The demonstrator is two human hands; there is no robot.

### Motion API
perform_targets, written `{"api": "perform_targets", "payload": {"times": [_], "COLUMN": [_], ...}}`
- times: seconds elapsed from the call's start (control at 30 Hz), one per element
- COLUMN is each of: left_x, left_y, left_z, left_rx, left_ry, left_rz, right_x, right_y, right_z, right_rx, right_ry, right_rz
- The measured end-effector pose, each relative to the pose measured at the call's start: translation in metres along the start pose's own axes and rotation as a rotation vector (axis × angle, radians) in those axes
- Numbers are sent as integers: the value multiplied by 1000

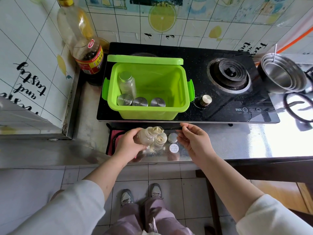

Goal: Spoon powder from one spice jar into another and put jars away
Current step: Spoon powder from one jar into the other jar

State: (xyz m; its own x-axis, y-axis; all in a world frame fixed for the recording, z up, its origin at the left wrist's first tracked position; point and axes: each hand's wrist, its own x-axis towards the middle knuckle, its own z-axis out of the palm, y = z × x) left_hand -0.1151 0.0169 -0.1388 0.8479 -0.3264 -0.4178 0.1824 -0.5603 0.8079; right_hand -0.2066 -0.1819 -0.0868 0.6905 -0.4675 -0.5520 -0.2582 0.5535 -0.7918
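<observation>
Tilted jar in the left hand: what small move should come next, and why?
Probably lower the heaped spoon into the open jar standing just below. The left hand holds the tilted jar with powder piled at its mouth, the right hand pinches the spoon handle, and spilled powder on the counter suggests going slowly.
</observation>
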Motion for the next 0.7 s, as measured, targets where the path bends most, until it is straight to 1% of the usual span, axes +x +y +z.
{"api": "perform_targets", "payload": {"times": [0.17, 0.33, 0.53, 0.7], "left_x": [0, 1, 2, 1], "left_y": [-4, -8, -9, -12], "left_z": [2, 4, 5, 7], "left_rx": [18, 8, -1, 4], "left_ry": [24, 41, 42, 36], "left_rz": [-27, -53, -67, -71], "right_x": [4, 8, 12, 14], "right_y": [1, 5, 7, 7], "right_z": [-11, -19, -18, -13], "right_rx": [-7, -47, -175, -340], "right_ry": [52, 62, 77, 94], "right_rz": [2, 3, -37, -101]}}
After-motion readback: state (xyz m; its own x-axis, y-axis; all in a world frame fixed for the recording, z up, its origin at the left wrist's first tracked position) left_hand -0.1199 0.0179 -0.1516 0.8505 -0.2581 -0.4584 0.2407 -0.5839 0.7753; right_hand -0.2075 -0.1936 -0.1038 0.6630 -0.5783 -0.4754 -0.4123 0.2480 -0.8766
